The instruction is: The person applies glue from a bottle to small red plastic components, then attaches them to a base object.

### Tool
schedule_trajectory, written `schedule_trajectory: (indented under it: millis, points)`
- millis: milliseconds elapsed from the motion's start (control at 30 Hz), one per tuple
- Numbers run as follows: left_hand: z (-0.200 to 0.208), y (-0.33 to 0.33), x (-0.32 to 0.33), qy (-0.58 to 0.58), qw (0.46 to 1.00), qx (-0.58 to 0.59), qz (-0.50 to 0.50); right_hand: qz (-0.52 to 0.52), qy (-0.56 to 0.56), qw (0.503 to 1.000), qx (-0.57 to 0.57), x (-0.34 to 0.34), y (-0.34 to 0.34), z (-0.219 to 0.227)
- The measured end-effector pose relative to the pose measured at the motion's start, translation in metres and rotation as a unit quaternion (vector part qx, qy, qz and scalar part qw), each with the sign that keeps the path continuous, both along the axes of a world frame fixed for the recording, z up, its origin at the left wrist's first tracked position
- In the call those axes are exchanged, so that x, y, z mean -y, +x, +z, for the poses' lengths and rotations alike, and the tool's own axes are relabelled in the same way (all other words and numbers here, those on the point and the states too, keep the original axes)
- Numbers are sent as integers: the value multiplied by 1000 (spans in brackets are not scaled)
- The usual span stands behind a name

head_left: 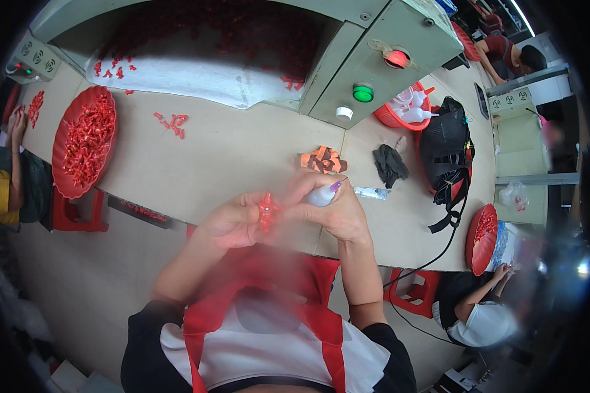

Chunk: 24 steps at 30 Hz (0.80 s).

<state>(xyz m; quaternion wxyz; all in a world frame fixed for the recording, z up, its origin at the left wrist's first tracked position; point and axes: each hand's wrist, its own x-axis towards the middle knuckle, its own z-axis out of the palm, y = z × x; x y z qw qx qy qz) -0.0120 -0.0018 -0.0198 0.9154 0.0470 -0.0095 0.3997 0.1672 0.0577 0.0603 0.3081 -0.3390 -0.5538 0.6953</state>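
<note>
My left hand [235, 221] is closed on a small red plastic figure [267, 211], held upright between thumb and fingers above the table's front edge. My right hand [339, 216] is wrapped round a small white squeeze bottle [321, 195] with a purple tip, which points up and to the right. The right fingertips lie close to the red figure; a blur there hides whether they touch it. Several loose red figures [172, 123] lie on the table [242, 154] to the far left. An orange and brown patterned cloth [322, 159] sits just beyond my right hand.
A red scalloped tray [59, 154] heaped with red pieces stands left. Ahead is a machine with a green button [363, 93] and white sheet [177, 84]. Rightward are a black cloth [390, 164], metal strip [372, 192], black bag [444, 147] and red basket [388, 118]. Other people sit nearby.
</note>
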Motion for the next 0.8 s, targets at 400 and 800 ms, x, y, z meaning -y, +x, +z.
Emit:
schedule_trajectory:
  millis: [400,800]
  points:
    - [47,-4,7,55,805,-460,370,-114,188,970,101,17,8,-2]
    - [62,-1,12,114,673,-577,449,-142,545,821,95,38,-11,20]
